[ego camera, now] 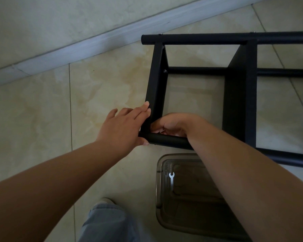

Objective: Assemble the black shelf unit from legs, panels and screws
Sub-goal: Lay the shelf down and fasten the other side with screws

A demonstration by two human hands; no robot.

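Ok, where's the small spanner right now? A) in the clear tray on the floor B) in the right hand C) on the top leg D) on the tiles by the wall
A: the spanner lies in the clear tray on the floor, below the shelf unit; neither the left hand nor the right hand holds it.

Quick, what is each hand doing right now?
Left hand: open, straight fingers pressing on the end panel, thumb under the front leg.
Right hand: fingers curled inside the corner; whether it holds anything cannot be told.
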